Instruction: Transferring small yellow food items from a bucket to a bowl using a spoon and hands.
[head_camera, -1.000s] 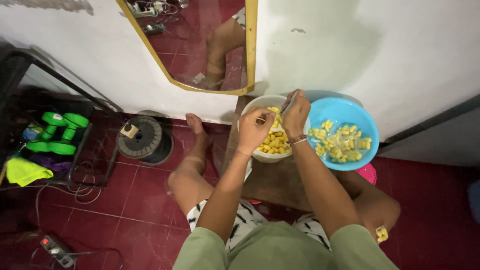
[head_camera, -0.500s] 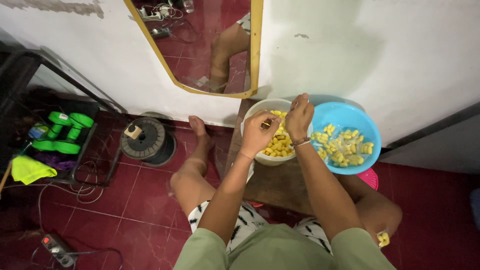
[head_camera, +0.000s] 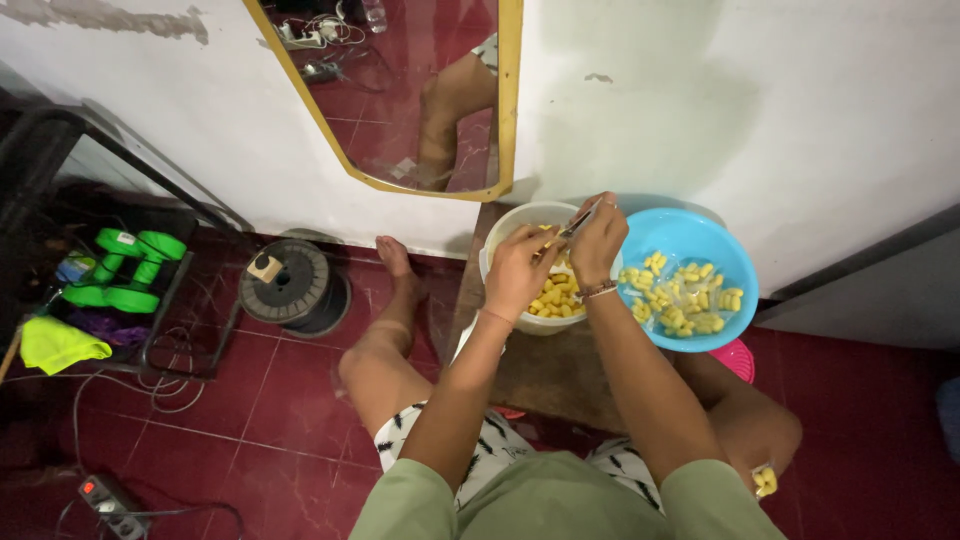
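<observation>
Yellow pieces (head_camera: 556, 297) fill white bowl (head_camera: 520, 222) on floor by wall, touching blue bowl (head_camera: 735, 262); left hand (head_camera: 520, 270) pinches piece over white bowl; right hand (head_camera: 598, 240) grips knife (head_camera: 578, 222), blade against that piece

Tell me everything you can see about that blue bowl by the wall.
The blue bowl is round, bright sky blue, and looks like smooth plastic with a thin rim. It sits upright on a low brown surface right against the white wall, beside a white bowl; whether the rims touch is hidden by the hand. Small pale yellow pieces cover its bottom in one loose layer, leaving the sides bare. The right hand hovers by its left rim, gripping a thin metal tool.
</observation>
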